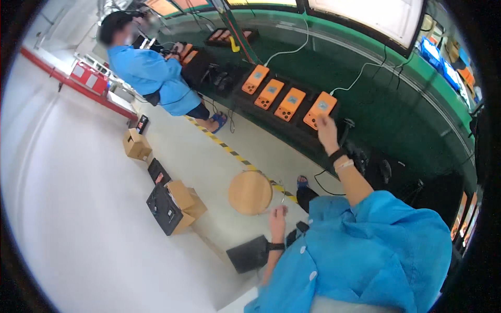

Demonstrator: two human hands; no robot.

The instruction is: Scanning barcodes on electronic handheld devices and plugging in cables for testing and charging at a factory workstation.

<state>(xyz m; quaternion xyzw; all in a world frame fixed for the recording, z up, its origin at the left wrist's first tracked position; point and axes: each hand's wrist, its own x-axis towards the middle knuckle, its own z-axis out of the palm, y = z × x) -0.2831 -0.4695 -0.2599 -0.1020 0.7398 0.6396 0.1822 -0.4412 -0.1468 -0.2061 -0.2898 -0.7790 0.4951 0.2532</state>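
Four-cornered and orange, a phone (322, 106) with a pale label on its back lies at the right end of a row on a black tray (293, 125). My right hand (327, 134) is at its lower end, fingers bunched against the camera corner. A white cable (347, 86) runs from the phone's upper end. Beside it lie three more orange phones, the nearest one (290, 104) without a visible cable. Low beside my body, away from the bench, my left hand (278, 221) has its fingers curled; what they hold, if anything, is hidden.
A round wooden stool (250, 192) stands on the floor left of me. Open cardboard boxes (189, 201) sit by the white wall. Further along the dark bench, a person in a blue jacket (148, 75) works. Yellow-black tape (229, 151) marks the floor; black cables hang from the bench.
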